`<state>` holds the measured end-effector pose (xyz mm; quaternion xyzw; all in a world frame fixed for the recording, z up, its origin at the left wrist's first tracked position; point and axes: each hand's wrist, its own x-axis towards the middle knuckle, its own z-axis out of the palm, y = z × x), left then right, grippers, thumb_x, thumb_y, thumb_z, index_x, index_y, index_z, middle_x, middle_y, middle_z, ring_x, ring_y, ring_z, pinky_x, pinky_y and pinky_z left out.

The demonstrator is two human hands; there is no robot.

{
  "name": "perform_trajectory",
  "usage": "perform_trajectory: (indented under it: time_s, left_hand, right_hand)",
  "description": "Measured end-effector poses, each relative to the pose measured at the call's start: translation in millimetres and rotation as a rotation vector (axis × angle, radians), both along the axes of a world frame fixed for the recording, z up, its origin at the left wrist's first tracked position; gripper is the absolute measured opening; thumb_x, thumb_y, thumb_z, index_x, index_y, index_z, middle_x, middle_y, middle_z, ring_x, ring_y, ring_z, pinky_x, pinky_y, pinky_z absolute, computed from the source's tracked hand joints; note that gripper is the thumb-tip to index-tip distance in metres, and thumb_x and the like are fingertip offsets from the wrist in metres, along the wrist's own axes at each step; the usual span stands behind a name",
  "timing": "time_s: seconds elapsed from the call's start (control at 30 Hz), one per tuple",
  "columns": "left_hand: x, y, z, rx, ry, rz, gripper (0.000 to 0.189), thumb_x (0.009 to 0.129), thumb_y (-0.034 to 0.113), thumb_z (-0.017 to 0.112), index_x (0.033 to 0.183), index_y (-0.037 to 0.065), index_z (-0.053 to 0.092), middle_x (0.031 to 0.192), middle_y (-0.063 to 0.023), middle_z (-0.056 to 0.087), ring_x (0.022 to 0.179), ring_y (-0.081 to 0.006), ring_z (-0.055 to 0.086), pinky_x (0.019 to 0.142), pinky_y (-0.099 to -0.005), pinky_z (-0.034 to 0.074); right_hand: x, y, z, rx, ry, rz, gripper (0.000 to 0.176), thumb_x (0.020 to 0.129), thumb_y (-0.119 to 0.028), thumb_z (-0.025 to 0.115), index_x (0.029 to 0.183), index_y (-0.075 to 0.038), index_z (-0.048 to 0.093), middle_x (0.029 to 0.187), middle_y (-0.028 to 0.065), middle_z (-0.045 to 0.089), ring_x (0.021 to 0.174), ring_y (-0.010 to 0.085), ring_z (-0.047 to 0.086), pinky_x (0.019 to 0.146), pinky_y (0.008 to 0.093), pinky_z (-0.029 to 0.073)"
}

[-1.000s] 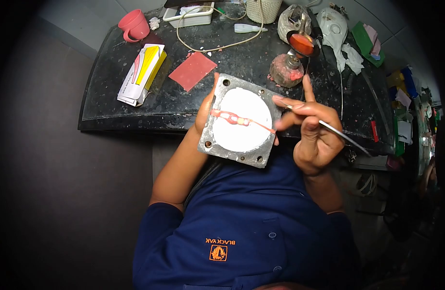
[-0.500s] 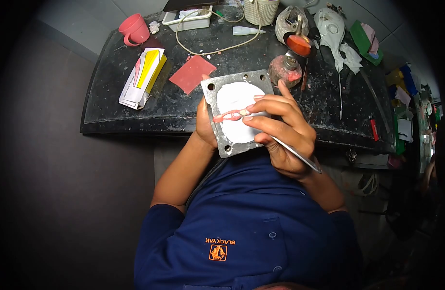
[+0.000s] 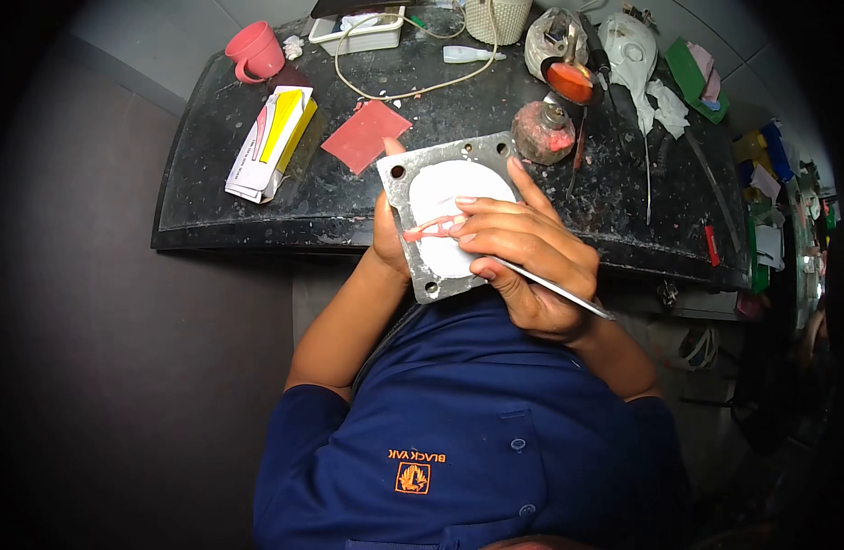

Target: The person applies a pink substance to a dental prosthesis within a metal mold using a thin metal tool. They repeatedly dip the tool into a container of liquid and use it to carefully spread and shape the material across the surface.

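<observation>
My left hand (image 3: 389,240) is closed around the left side of a square grey metal dental flask (image 3: 397,190), its thumb over the upper corner. White plaster (image 3: 451,180) fills the flask's round middle. Across the plaster runs a thin pink wax piece (image 3: 426,231), with pale tooth-like bits by my fingertips. My right hand (image 3: 543,252) has its fingertips on the wax and plaster, hiding part of both. Between its thumb and fingers sits a slim metal hand tool (image 3: 561,293), slanting toward my right wrist; its other end is hidden.
On the black table (image 3: 193,215) lie a pink wax sheet (image 3: 367,136) and a yellow-white box (image 3: 274,147). A pink mug (image 3: 257,55) stands at the far left. A glass burner (image 3: 543,133) is beyond the flask, near a pan of orange-red material (image 3: 569,82).
My right hand has shifted slightly left and down over the plaster, its fingers lying flatter and closer together. The flask has tilted a little. The tool is still in my right hand.
</observation>
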<state>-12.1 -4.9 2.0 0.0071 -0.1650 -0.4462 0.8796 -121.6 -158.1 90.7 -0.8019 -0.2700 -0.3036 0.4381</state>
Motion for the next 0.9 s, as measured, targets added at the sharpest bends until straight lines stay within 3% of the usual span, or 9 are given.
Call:
perform_trajectory:
  time_s: [0.1,0.17,0.23,0.37,0.43,0.5,0.53,0.67,0.9]
  left_hand:
    - [7.5,1.8,-9.6,0.106,-0.281,0.068,0.102,0.096,0.081,0.021,0.140,-0.006,0.051,0.124,-0.0214,0.068,0.108,-0.0308,0.070,0.097,-0.0442,0.057]
    - [-13.3,-2.8,24.4,0.318,-0.146,0.188,0.105,0.093,0.085,0.026,0.146,-0.004,0.046,0.129,-0.0217,0.065,0.113,-0.0304,0.068,0.100,-0.0458,0.055]
    - [-15.3,-5.8,28.5,0.313,-0.011,0.385,0.105,0.092,0.086,0.031,0.151,0.000,0.040,0.143,-0.0231,0.055,0.126,-0.0326,0.060,0.109,-0.0506,0.048]
    - [-8.1,-1.7,23.4,0.004,0.121,0.298,0.091,0.088,0.068,0.057,0.158,0.014,0.035,0.158,-0.0186,0.040,0.149,-0.0358,0.035,0.123,-0.0609,0.024]
    - [-4.9,-0.8,24.2,0.064,0.068,0.345,0.090,0.086,0.065,0.061,0.157,0.017,0.037,0.158,-0.0158,0.041,0.149,-0.0361,0.035,0.123,-0.0626,0.024]
    - [-2.6,1.0,24.2,0.194,-0.032,0.441,0.087,0.081,0.059,0.068,0.156,0.022,0.040,0.158,-0.0102,0.042,0.150,-0.0368,0.033,0.121,-0.0660,0.023]
    - [-2.5,1.1,24.6,0.173,0.001,0.455,0.085,0.081,0.056,0.069,0.153,0.021,0.043,0.158,-0.0081,0.043,0.149,-0.0360,0.034,0.122,-0.0641,0.023]
    - [-2.7,-3.6,29.1,0.223,0.085,0.558,0.082,0.082,0.054,0.068,0.153,0.019,0.045,0.157,-0.0074,0.046,0.149,-0.0332,0.036,0.123,-0.0607,0.023]
    - [-5.9,-3.8,28.1,0.213,-0.001,0.555,0.083,0.084,0.051,0.066,0.154,0.014,0.042,0.157,-0.0074,0.046,0.146,-0.0297,0.040,0.123,-0.0547,0.025]
  right_hand:
    - [-1.6,-7.3,1.9,0.047,0.003,-0.072,0.015,0.095,-0.014,0.072,0.101,0.000,0.073,0.099,0.0122,0.076,0.106,0.0291,0.074,0.114,0.0565,0.039]
    - [0.3,-15.5,-3.9,0.096,-0.043,-0.155,0.013,0.097,-0.009,0.069,0.104,0.001,0.071,0.101,0.0144,0.076,0.104,0.0288,0.074,0.111,0.0535,0.043]
    - [0.8,-18.1,-9.3,0.260,-0.014,-0.187,0.013,0.099,-0.009,0.066,0.106,0.001,0.070,0.102,0.0139,0.076,0.103,0.0273,0.073,0.111,0.0521,0.044]
    - [-1.4,-12.0,-9.3,0.512,0.030,-0.211,0.022,0.106,-0.013,0.055,0.095,0.002,0.066,0.100,0.0192,0.075,0.104,0.0265,0.072,0.112,0.0511,0.043]
    - [-3.5,-17.0,-7.9,0.515,-0.007,-0.276,0.026,0.107,-0.010,0.051,0.088,0.003,0.062,0.089,0.0189,0.072,0.089,0.0238,0.073,0.096,0.0420,0.054]
    - [-12.1,-36.0,-6.7,0.399,0.217,-0.199,0.027,0.106,-0.008,0.051,0.083,0.003,0.059,0.074,0.0133,0.066,0.068,0.0178,0.066,0.068,0.0321,0.053]
    - [-13.4,-36.1,-4.9,0.325,0.280,-0.277,0.029,0.105,-0.008,0.053,0.078,0.003,0.057,0.062,0.0096,0.056,0.054,0.0152,0.054,0.052,0.0319,0.041]
    - [-14.8,-39.7,-0.3,0.041,0.496,-0.428,0.028,0.104,-0.013,0.059,0.081,0.003,0.059,0.063,0.0118,0.053,0.055,0.0206,0.053,0.055,0.0336,0.042]
    - [-7.1,-27.0,-4.9,0.051,0.110,-0.204,0.010,0.095,-0.007,0.069,0.096,0.003,0.068,0.082,0.0128,0.058,0.069,0.0245,0.059,0.063,0.0357,0.047]
